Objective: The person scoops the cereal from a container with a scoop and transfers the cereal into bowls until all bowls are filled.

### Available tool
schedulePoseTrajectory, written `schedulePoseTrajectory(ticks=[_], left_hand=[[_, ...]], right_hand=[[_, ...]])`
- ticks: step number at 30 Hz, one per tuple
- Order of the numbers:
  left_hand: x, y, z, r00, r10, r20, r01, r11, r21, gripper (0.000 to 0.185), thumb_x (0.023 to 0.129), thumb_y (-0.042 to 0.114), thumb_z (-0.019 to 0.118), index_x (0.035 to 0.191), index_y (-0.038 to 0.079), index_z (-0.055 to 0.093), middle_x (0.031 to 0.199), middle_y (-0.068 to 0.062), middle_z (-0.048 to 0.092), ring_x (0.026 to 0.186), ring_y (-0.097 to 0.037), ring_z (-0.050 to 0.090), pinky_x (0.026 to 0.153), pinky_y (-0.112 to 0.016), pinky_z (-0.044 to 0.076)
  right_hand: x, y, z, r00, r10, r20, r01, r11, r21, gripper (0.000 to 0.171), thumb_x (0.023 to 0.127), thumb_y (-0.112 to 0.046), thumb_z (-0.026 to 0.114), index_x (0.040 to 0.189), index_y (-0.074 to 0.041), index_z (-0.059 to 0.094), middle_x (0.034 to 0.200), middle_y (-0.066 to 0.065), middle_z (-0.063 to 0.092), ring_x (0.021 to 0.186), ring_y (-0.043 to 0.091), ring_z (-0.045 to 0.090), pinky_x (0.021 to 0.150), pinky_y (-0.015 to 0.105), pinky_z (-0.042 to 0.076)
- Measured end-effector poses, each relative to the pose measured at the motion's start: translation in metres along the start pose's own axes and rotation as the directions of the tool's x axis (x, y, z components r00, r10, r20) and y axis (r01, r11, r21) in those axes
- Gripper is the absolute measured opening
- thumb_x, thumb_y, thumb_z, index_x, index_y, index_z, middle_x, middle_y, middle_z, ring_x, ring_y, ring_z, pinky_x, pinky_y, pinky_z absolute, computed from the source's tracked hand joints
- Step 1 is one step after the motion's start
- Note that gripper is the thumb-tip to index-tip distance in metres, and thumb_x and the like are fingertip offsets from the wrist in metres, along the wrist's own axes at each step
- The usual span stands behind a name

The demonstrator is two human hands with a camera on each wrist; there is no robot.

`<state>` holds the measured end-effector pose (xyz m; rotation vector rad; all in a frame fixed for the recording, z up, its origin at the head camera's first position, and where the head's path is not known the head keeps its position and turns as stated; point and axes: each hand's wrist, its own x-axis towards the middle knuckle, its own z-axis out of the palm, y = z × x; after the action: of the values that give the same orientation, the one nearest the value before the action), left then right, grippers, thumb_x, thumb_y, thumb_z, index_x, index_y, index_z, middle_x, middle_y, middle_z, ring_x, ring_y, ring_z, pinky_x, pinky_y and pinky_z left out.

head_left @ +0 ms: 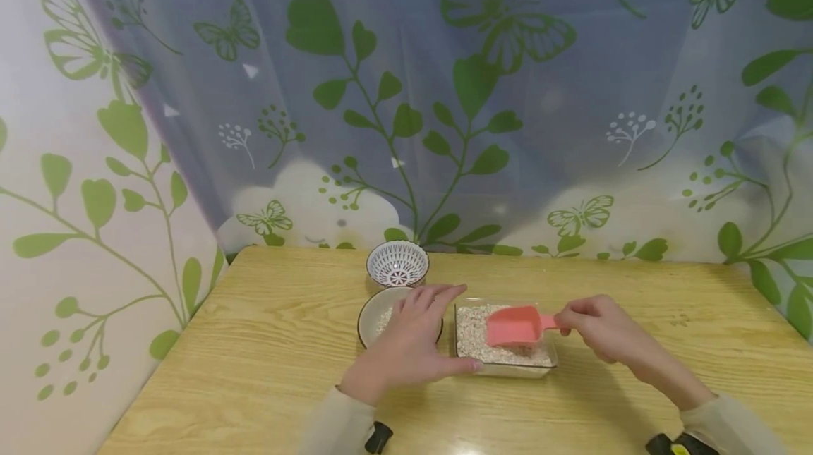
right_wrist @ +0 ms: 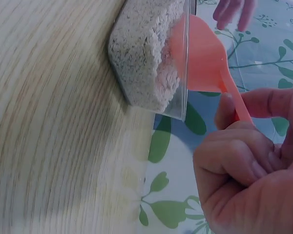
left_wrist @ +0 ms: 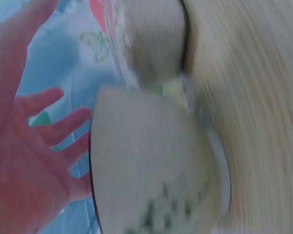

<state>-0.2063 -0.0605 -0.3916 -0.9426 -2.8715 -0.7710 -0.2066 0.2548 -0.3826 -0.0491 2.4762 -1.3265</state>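
My right hand pinches the handle of a pink scoop between thumb and fingers. The scoop's head dips into pale flakes, like oats, that fill a clear rectangular container. My left hand is spread, palm toward the container, its thumb tip by the near left corner. Beneath that hand, and partly hidden by it, is a dark-rimmed bowl with some flakes inside. In the left wrist view, the bowl's pale outer side stands beside the open palm.
Behind the dark-rimmed bowl stands a blue-and-white patterned bowl. Everything rests on a wood-grain table. A curtain printed with leaves and butterflies hangs along the table's back edge, and a similar patterned sheet is on the left.
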Motion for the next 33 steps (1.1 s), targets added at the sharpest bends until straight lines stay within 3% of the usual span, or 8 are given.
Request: schedulePoseTrajectory(ticks=[6, 11, 13, 20, 27, 33], left_hand=[[0.009, 0.02, 0.014, 0.999, 0.001, -0.04, -0.005, 0.994, -0.109, 0.1, 0.082, 0.066, 0.074, 0.162, 0.029, 0.026, 0.16, 0.001, 0.039, 0.148, -0.022, 0.037, 0.119, -0.052, 0.038], [0.017, 0.033, 0.027, 0.996, -0.089, -0.002, 0.084, 0.943, -0.321, 0.101, 0.081, 0.062, 0.078, 0.161, 0.039, 0.02, 0.165, 0.005, 0.029, 0.151, -0.021, 0.031, 0.116, -0.055, 0.042], [0.019, 0.038, 0.033, 0.994, -0.11, 0.003, 0.104, 0.925, -0.365, 0.102, 0.081, 0.059, 0.08, 0.161, 0.04, 0.019, 0.166, 0.005, 0.026, 0.152, -0.021, 0.029, 0.115, -0.057, 0.042], [0.025, 0.041, 0.051, 0.978, -0.206, 0.018, 0.198, 0.907, -0.373, 0.118, 0.076, 0.061, 0.083, 0.164, 0.037, 0.008, 0.171, 0.0, 0.012, 0.157, -0.025, 0.019, 0.117, -0.059, 0.038], [0.036, 0.026, 0.065, 0.944, -0.306, 0.122, 0.329, 0.855, -0.401, 0.135, 0.069, 0.059, 0.089, 0.166, 0.024, 0.002, 0.169, -0.014, 0.019, 0.155, -0.033, 0.025, 0.117, -0.057, 0.039], [0.039, 0.022, 0.07, 0.925, -0.322, 0.2, 0.378, 0.826, -0.418, 0.138, 0.068, 0.056, 0.091, 0.166, 0.026, -0.001, 0.17, -0.011, 0.02, 0.157, -0.033, 0.02, 0.12, -0.058, 0.034]], right_hand=[[-0.002, 0.004, -0.006, 1.0, 0.011, -0.023, -0.013, 0.997, -0.075, 0.028, 0.101, -0.026, 0.054, 0.089, -0.003, 0.064, 0.052, -0.009, 0.026, 0.046, 0.007, 0.022, 0.044, 0.024, 0.028], [-0.003, 0.007, -0.012, 0.999, 0.012, -0.032, -0.016, 0.992, -0.123, 0.029, 0.101, -0.027, 0.053, 0.089, -0.004, 0.066, 0.053, -0.009, 0.027, 0.046, 0.007, 0.023, 0.044, 0.024, 0.029], [-0.003, 0.008, -0.015, 0.999, 0.008, -0.033, -0.013, 0.991, -0.134, 0.029, 0.101, -0.027, 0.053, 0.088, -0.004, 0.066, 0.053, -0.009, 0.027, 0.046, 0.007, 0.023, 0.044, 0.024, 0.029], [-0.004, 0.014, -0.03, 1.0, 0.024, -0.016, -0.026, 0.991, -0.134, 0.029, 0.1, -0.027, 0.054, 0.088, -0.003, 0.066, 0.054, -0.009, 0.026, 0.046, 0.006, 0.022, 0.043, 0.024, 0.029], [-0.005, 0.02, -0.039, 0.999, 0.037, 0.028, -0.036, 0.998, -0.047, 0.029, 0.1, -0.026, 0.055, 0.091, 0.0, 0.065, 0.053, -0.009, 0.027, 0.045, 0.006, 0.021, 0.043, 0.023, 0.027], [-0.011, 0.016, -0.041, 0.999, 0.035, -0.007, -0.036, 0.99, -0.137, 0.029, 0.101, -0.028, 0.054, 0.091, -0.003, 0.066, 0.053, -0.009, 0.026, 0.046, 0.006, 0.022, 0.043, 0.024, 0.029]])
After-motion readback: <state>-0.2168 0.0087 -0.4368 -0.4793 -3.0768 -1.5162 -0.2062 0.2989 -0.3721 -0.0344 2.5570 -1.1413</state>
